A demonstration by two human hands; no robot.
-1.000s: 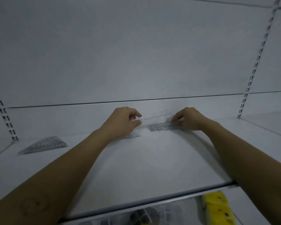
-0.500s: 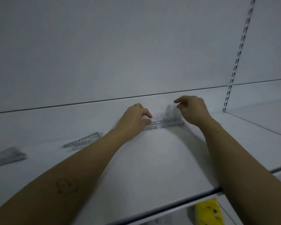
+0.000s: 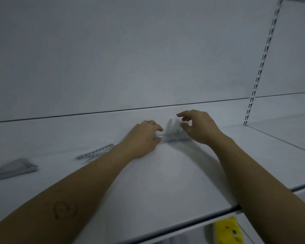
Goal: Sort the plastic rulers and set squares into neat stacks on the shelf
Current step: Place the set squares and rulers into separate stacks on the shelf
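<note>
On shelf (image 3: 165, 182): clear ruler (image 3: 174, 137) at centre, further rulers (image 3: 95, 153) left. Left hand (image 3: 143, 138) grips clear ruler's left end; right hand (image 3: 199, 127) loosely open above right end, holding nothing

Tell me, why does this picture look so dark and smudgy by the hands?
Head view: dim grey light, no glare; the clear plastic ruler between the left hand and right hand is smeared by motion, a pale blur above it; the grey plastic set-square pile far left is fuzzy too; soft arm shadows fall on the white shelf.
</note>
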